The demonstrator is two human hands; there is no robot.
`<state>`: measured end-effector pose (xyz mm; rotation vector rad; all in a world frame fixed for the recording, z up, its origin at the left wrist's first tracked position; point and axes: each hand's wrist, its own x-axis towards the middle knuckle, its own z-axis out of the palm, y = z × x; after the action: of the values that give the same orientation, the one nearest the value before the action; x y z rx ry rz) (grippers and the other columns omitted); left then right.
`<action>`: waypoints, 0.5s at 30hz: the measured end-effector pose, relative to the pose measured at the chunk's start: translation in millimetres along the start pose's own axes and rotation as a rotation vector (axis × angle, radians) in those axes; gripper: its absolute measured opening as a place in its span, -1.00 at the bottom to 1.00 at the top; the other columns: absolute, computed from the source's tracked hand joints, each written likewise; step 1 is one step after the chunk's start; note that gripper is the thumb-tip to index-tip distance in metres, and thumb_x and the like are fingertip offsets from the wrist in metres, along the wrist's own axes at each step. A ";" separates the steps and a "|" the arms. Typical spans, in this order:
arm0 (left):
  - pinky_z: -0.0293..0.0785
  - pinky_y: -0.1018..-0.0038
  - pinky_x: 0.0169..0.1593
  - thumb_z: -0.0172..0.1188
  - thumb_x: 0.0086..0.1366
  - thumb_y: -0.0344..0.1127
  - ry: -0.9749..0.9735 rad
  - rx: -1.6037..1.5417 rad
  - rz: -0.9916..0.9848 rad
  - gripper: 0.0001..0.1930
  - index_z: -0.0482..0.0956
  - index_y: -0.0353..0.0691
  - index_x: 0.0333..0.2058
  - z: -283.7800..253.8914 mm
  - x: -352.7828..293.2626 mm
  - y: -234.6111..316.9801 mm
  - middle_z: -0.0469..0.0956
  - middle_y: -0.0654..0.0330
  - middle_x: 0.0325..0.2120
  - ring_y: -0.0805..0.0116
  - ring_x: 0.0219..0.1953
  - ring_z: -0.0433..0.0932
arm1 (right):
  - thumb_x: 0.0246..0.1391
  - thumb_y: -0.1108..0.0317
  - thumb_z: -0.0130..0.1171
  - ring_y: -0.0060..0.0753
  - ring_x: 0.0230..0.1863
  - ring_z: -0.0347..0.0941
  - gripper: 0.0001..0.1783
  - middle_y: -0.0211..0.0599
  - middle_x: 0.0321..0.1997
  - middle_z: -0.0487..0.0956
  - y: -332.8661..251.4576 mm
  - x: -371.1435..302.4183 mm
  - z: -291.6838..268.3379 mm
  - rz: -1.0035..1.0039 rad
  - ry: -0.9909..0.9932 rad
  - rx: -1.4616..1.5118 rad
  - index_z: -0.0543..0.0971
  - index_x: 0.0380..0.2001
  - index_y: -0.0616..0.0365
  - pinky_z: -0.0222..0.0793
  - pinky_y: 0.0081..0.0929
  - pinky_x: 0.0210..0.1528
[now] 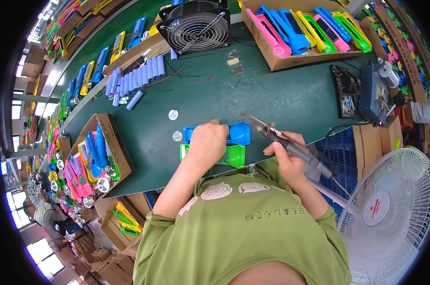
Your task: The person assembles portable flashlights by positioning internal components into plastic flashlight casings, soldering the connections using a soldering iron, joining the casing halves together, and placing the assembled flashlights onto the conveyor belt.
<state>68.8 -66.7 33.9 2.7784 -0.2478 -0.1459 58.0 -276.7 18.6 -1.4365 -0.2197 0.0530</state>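
Observation:
My left hand lies curled over a blue plastic casing at the near edge of the table, its fingertips partly hidden. Just below that casing sits a green plastic casing, open side up. My right hand is closed round the dark handle of a soldering iron, whose blurred tip points left toward the blue casing's right end. Two round white stickers, an upper one and a lower one, lie left of my left hand.
Lilac battery cells with wires lie at the far left. A black metal fan stands at the back, near a cardboard box of coloured casings. A blue soldering station sits right; another casing box is left. A white fan stands lower right.

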 end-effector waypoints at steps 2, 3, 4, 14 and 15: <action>0.41 0.26 -0.42 0.12 -0.06 -0.44 -0.003 0.022 0.005 -0.94 0.57 -0.20 -0.59 1.3 0.0 -1.3 0.45 0.07 -0.61 0.08 -0.53 0.50 | -0.05 0.52 0.16 -0.36 -0.38 0.54 -0.69 -0.10 -0.24 0.51 2.4 -4.4 12.3 -0.049 -0.027 -0.094 0.39 -0.18 0.31 0.46 -0.47 -0.24; 0.41 0.26 -0.42 0.12 -0.06 -0.44 -0.005 0.022 0.008 -0.94 0.57 -0.20 -0.59 1.1 -0.1 -1.4 0.45 0.07 -0.61 0.08 -0.53 0.50 | -0.07 0.52 0.19 -0.28 -0.32 0.54 -0.63 -0.09 -0.19 0.49 5.3 -6.0 16.2 -0.098 -0.059 -0.188 0.38 -0.14 0.27 0.45 -0.39 -0.16; 0.41 0.25 -0.43 0.13 -0.06 -0.45 -0.002 0.013 0.009 -0.95 0.57 -0.21 -0.59 0.9 -0.2 -1.5 0.45 0.07 -0.62 0.08 -0.53 0.50 | -0.18 0.47 0.27 -0.08 -0.18 0.48 -0.46 -0.11 -0.17 0.48 18.7 -3.0 12.1 -0.252 -0.186 -0.485 0.33 -0.06 0.20 0.25 -0.17 0.10; 0.39 0.24 -0.42 0.14 -0.05 -0.45 -0.012 -0.025 0.000 -0.93 0.57 -0.26 -0.54 -4.8 0.6 -0.1 0.45 0.02 -0.59 0.04 -0.50 0.49 | -0.33 0.44 0.35 -0.12 -0.10 0.37 -0.09 -0.14 -0.13 0.42 19.6 -1.3 23.9 -0.247 -0.475 -0.503 0.07 0.12 0.13 -0.22 0.12 0.27; 0.39 0.24 -0.42 0.14 -0.05 -0.45 -0.011 -0.026 0.006 -0.93 0.57 -0.26 -0.54 -6.3 0.4 -2.1 0.45 0.02 -0.59 0.04 -0.50 0.49 | -0.32 0.46 0.34 -0.11 -0.10 0.37 -0.10 -0.15 -0.15 0.42 19.2 -1.6 23.4 -0.234 -0.476 -0.505 0.08 0.12 0.13 -0.21 0.12 0.26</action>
<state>70.3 -62.8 39.0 2.7518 -0.2557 -0.1619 54.1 -251.5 2.2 -1.8755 -0.8380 0.1571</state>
